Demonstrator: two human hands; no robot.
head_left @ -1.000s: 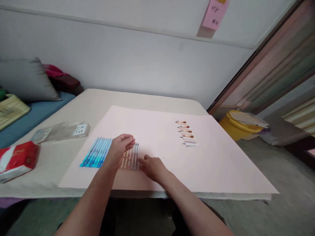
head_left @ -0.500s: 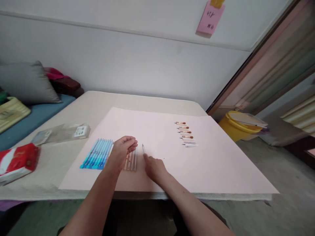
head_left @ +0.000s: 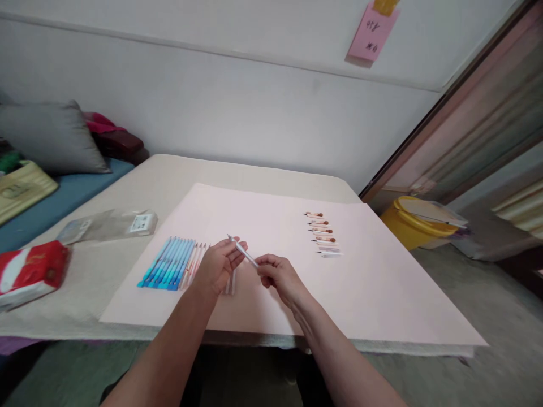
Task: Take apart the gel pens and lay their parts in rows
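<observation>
A slim white pen (head_left: 249, 258), raised above the pink sheet, slants with its tip up and to the left. My right hand (head_left: 278, 276) pinches its lower end between thumb and fingers. My left hand (head_left: 218, 265) is turned palm inward, its bent fingers against the upper part of the same pen. Under and beside my left hand, a row of pens lies on the sheet: several blue pens (head_left: 167, 264), then several pale pens with orange marks (head_left: 193, 263). Clear-looking pens (head_left: 231, 284) at the row's right end are partly covered by that hand.
To the right on the pink sheet (head_left: 365, 294) lies a column of several small pens (head_left: 321, 231), some with brown ends. Clear plastic packaging (head_left: 116, 226) and a red-and-white packet (head_left: 34, 274) are at the left. A yellow bucket (head_left: 401, 226) stands beyond the table's right side.
The pen beside my right hand has been picked up off the sheet and brought left to my left hand. The view has shifted slightly.
</observation>
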